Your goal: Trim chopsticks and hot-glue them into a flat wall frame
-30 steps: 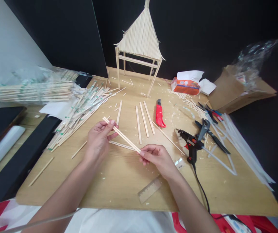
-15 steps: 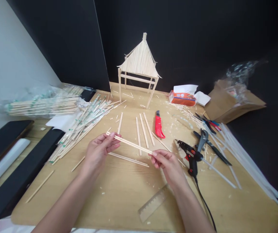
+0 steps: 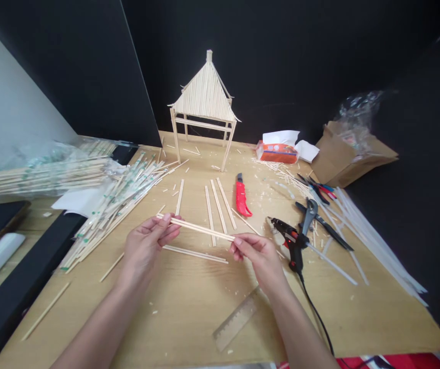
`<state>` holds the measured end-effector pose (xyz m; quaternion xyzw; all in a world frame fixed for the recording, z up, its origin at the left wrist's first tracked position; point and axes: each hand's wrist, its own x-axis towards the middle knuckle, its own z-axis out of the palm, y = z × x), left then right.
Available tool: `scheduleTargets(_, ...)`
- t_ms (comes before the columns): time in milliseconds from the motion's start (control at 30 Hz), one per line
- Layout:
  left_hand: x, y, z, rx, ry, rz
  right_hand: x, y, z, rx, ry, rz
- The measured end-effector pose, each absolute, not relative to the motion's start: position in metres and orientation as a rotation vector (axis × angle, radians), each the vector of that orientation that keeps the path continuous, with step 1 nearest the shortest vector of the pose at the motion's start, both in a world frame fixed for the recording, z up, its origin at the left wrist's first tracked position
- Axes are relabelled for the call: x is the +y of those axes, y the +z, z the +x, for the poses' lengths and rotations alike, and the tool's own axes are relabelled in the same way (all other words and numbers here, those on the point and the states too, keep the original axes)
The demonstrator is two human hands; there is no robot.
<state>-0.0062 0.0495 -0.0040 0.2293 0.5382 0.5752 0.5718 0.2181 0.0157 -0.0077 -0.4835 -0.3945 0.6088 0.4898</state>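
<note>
Between my two hands a pair of thin wooden sticks (image 3: 200, 228) lies side by side, held above the table and sloping slightly down to the right. My left hand (image 3: 148, 241) pinches their left end with thumb and fingers. At the other end, my right hand (image 3: 256, 253) grips them the same way. Just below lies another stick pair (image 3: 195, 254) on the table. Beyond my hands, several paired sticks (image 3: 220, 205) point away from me. A transparent ruler (image 3: 237, 318) is partly covered by my right forearm.
A stick-built house model (image 3: 204, 97) stands at the back. Right of centre are a red utility knife (image 3: 242, 197), a glue gun (image 3: 292, 241) with cord, pliers (image 3: 323, 223) and white glue sticks (image 3: 381, 246). Bagged sticks (image 3: 50, 174) lie left; a tissue pack (image 3: 279, 148) and paper bag (image 3: 348, 156) sit back right.
The whole scene has shifted left in view as the camera turned a little right. Both hands still hold the same sticks in nearly the same pose.
</note>
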Motion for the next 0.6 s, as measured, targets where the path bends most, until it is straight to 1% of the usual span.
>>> scheduleTargets(200, 0.052, 0.002, -0.010, 1.272, 1.202, 0.665, 0.019, -0.009, 0.225, -0.989, 1.329, -1.252)
scheduleTargets(300, 0.051, 0.010, -0.013, 1.384, 1.110, 0.939, 0.021, -0.001, 0.236, -1.220, 1.242, -1.323)
scheduleTargets(367, 0.046, 0.016, -0.011, 1.403, 0.954, 1.124, 0.021, 0.009, 0.240, -1.477, 1.238, -1.346)
scheduleTargets(433, 0.037, 0.023, -0.004, 1.273, 0.715, 1.203, 0.022, 0.020, 0.241, -1.734, 1.235, -1.317)
scheduleTargets(500, 0.027, 0.028, 0.009, 1.080, 0.552, 1.179, 0.023, 0.031, 0.238, -1.909, 1.175, -1.256)
scheduleTargets(600, 0.019, 0.031, 0.028, 1.017, 0.658, 1.136, 0.031, 0.040, 0.230, -1.974, 1.084, -1.201)
